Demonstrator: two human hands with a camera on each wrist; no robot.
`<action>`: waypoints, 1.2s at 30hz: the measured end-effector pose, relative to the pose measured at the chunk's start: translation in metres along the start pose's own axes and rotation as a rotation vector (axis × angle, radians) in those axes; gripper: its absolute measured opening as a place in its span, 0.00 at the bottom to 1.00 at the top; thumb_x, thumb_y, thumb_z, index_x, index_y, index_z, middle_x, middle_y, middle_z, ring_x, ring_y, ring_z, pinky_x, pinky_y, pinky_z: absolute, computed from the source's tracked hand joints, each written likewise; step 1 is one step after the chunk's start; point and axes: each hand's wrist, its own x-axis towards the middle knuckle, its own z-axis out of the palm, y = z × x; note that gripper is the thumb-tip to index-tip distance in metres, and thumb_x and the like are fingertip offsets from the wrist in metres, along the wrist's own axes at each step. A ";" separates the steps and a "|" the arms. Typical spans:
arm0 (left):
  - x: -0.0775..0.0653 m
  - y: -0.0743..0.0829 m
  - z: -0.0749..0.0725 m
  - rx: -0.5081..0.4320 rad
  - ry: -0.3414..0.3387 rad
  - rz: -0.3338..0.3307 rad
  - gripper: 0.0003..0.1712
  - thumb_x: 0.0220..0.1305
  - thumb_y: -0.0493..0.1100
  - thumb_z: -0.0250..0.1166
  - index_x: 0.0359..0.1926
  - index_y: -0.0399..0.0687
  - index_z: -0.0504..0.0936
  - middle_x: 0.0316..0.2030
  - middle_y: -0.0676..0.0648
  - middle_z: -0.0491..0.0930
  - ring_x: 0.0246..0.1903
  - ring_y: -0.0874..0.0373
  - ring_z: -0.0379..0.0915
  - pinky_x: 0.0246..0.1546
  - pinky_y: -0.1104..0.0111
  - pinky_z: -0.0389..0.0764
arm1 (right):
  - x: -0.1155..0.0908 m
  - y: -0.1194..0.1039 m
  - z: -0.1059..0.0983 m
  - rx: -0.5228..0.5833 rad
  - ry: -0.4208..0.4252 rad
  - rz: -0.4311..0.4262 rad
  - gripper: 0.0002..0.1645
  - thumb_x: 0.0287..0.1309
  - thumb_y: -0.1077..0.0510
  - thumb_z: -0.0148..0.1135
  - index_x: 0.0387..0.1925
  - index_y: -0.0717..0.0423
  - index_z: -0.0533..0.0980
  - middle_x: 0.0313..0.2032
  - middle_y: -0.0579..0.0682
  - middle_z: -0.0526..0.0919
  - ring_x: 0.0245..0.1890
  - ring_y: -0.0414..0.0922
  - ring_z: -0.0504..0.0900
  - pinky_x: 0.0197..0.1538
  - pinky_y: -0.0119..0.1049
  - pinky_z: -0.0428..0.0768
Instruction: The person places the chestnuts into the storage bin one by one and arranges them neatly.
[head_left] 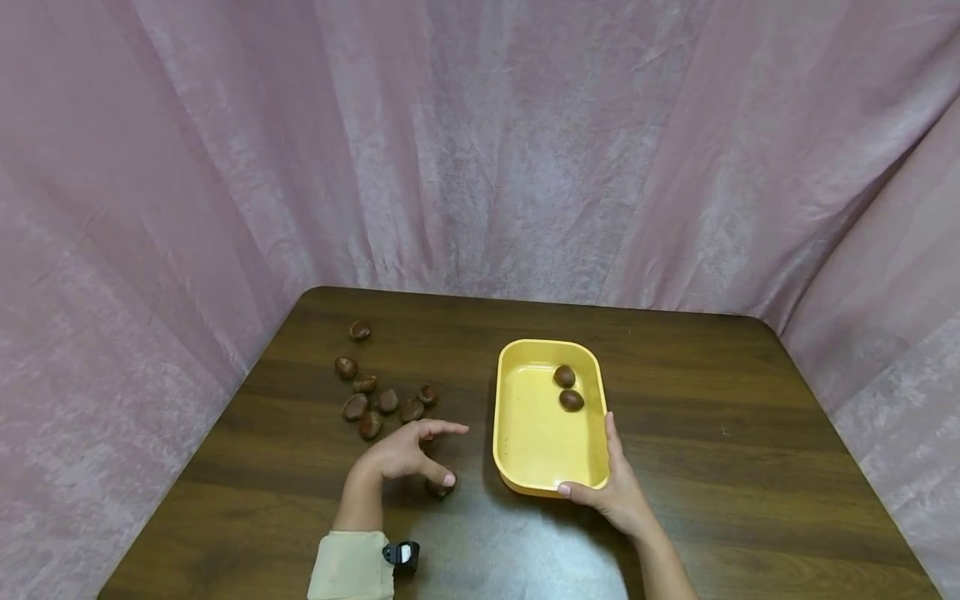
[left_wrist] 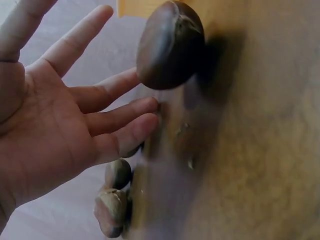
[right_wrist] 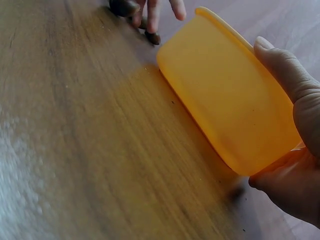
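A yellow plastic container (head_left: 528, 442) stands on the table with two chestnuts (head_left: 572, 401) lying inside it. My right hand (head_left: 621, 493) grips its near right corner, the thumb on the rim and the fingers along the side wall (right_wrist: 227, 95). To the container's left, my left hand (head_left: 401, 451) is spread low over the table, holding nothing. A single chestnut (head_left: 441, 490) lies beneath its thumb, partly covered in the head view. The left wrist view shows that chestnut (left_wrist: 170, 47) large, beside the outstretched fingers of the left hand (left_wrist: 55, 115).
Several loose chestnuts (head_left: 369, 425) lie in a group beyond the left hand, one chestnut (head_left: 360, 331) farthest off near the table's back left. A pink curtain (head_left: 480, 150) hangs behind the dark wooden table (head_left: 720, 450).
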 end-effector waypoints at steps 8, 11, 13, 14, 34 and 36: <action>-0.005 -0.011 0.000 0.047 -0.030 -0.025 0.38 0.39 0.42 0.78 0.57 0.51 0.77 0.62 0.41 0.65 0.63 0.43 0.54 0.58 0.46 0.57 | 0.001 0.002 0.000 -0.014 0.001 0.002 0.76 0.35 0.67 0.77 0.71 0.53 0.29 0.70 0.61 0.36 0.63 0.58 0.55 0.62 0.38 0.56; -0.009 -0.014 0.000 0.081 -0.033 -0.041 0.36 0.39 0.41 0.78 0.55 0.51 0.78 0.63 0.38 0.62 0.63 0.40 0.52 0.58 0.45 0.56 | 0.001 0.002 0.001 -0.027 -0.001 0.004 0.76 0.35 0.66 0.77 0.72 0.52 0.29 0.70 0.61 0.36 0.63 0.58 0.55 0.62 0.40 0.55; -0.010 -0.016 -0.001 0.088 -0.036 -0.044 0.36 0.38 0.40 0.78 0.54 0.52 0.79 0.64 0.38 0.60 0.64 0.38 0.50 0.58 0.44 0.56 | 0.001 0.002 0.001 -0.032 -0.001 0.006 0.76 0.36 0.65 0.77 0.72 0.51 0.29 0.70 0.61 0.36 0.64 0.57 0.54 0.63 0.41 0.54; -0.011 -0.017 -0.001 0.085 -0.040 -0.046 0.35 0.38 0.39 0.78 0.54 0.52 0.79 0.64 0.38 0.59 0.64 0.38 0.50 0.58 0.44 0.56 | 0.001 0.002 0.002 -0.031 0.001 0.009 0.76 0.35 0.65 0.77 0.72 0.51 0.29 0.70 0.61 0.36 0.64 0.57 0.54 0.63 0.42 0.53; -0.011 -0.022 -0.001 0.144 -0.024 -0.009 0.31 0.38 0.33 0.76 0.48 0.52 0.82 0.62 0.43 0.63 0.60 0.41 0.56 0.51 0.50 0.68 | 0.000 0.001 0.000 -0.037 0.006 0.006 0.76 0.36 0.66 0.77 0.72 0.52 0.30 0.70 0.61 0.38 0.63 0.57 0.56 0.60 0.34 0.58; -0.010 -0.021 0.001 0.167 -0.006 -0.016 0.30 0.37 0.32 0.76 0.46 0.53 0.83 0.61 0.44 0.64 0.60 0.41 0.55 0.51 0.50 0.67 | 0.000 0.001 0.000 -0.035 0.007 0.002 0.76 0.35 0.66 0.77 0.72 0.52 0.30 0.70 0.62 0.38 0.63 0.58 0.56 0.60 0.34 0.59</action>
